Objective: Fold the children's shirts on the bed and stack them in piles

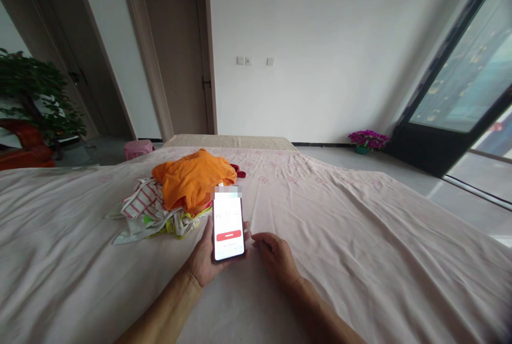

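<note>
A smartphone (pixel 229 226) with a lit white screen and a red button rests in my left hand (pixel 205 258). My left fingers wrap behind the phone, and their tips show past its right edge. Just right of the phone is my right hand (pixel 276 256), its fingers loosely curled inward and nothing visible in them. Beyond my left hand lies a heap of clothes: an orange garment (pixel 196 176) on top, a red-and-white striped piece (pixel 144 200) at its left, and white and yellow-green cloth below. A small dark red item (pixel 240 172) pokes out behind the heap.
A pale pink bedsheet (pixel 360 242) with wrinkles spreads under everything. Past its far edge stand a pink stool (pixel 138 149) and a pot of purple flowers (pixel 368 140). A leafy plant (pixel 36 93) is at left, a brown door (pixel 176 56) behind, a dark-framed glass door (pixel 448 88) at right.
</note>
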A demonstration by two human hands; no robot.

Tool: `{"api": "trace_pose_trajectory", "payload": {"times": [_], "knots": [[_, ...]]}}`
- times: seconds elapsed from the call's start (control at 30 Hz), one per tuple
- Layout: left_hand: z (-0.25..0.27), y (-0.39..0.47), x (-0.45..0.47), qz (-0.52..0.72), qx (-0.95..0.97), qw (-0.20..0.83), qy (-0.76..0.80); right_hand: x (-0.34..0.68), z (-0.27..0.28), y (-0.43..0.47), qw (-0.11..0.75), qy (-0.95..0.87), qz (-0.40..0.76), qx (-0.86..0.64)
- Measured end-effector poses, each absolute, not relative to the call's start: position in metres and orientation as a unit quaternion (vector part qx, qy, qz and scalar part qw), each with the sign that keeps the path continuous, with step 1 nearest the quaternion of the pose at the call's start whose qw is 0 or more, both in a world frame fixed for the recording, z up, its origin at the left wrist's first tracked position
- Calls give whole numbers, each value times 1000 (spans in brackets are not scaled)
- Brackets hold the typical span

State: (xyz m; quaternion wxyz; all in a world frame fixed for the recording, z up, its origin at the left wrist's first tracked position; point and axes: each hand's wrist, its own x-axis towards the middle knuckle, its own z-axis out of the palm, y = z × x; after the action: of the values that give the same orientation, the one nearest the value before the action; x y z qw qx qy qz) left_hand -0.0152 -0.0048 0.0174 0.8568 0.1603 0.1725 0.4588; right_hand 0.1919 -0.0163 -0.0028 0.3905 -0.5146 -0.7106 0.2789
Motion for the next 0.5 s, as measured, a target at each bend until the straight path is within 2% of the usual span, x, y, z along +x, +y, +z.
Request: {"api": "trace_pose_trajectory", "payload": {"times": [0.1,0.23,0.37,0.5], "knots": [[35,-7,-42,506,181,827,164,195,-6,-20,465,-684,291,-481],[60,-14,-104,571,211,768,200,200,7,-22,579,-667,217,-416],[81,-29,-183,639,255,636,349,205,64,-33,647,-642,159,-378],[91,-60,-270,648,266,500,509,230,112,-89,750,-583,67,-305]]}}
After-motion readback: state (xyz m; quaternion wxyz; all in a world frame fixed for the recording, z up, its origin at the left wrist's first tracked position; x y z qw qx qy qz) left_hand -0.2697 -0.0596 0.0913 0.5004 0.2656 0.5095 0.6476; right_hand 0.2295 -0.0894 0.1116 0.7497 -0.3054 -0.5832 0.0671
